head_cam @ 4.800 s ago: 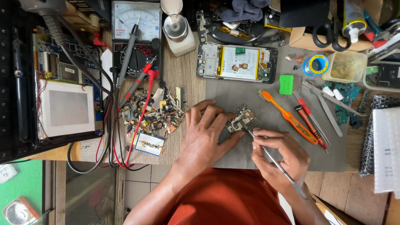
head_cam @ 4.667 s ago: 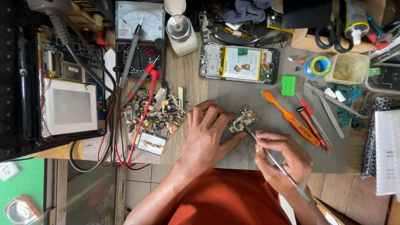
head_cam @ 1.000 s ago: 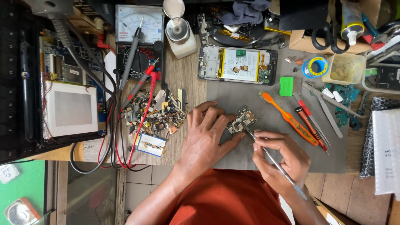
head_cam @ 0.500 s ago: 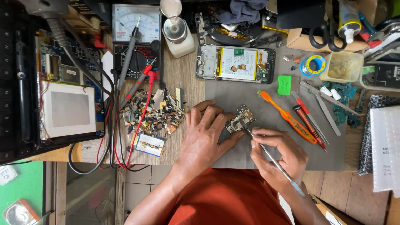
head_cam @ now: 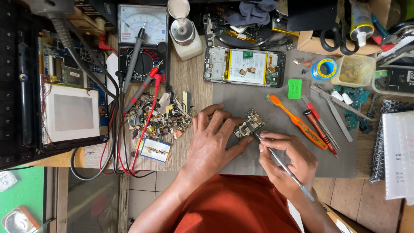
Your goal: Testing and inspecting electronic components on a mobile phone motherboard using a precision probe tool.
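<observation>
A small phone circuit board (head_cam: 249, 124) lies on the grey work mat (head_cam: 258, 97). My left hand (head_cam: 212, 140) rests flat on the mat with its fingertips and thumb pinning the board's left edge. My right hand (head_cam: 288, 162) grips a thin metal tool (head_cam: 282, 166) like a pen. The tool's tip touches the board's lower right side.
An opened phone with a yellow battery (head_cam: 244, 65) lies beyond the board. An orange toothbrush (head_cam: 297, 122), a red screwdriver (head_cam: 318, 130) and tweezers (head_cam: 334, 110) lie to the right. A heap of scrap parts (head_cam: 160, 117), an analog multimeter (head_cam: 141, 41) with probes and a bottle (head_cam: 184, 32) sit left.
Both hands stay on the board; the tool tip shifts only slightly against it. The view has drifted a little.
</observation>
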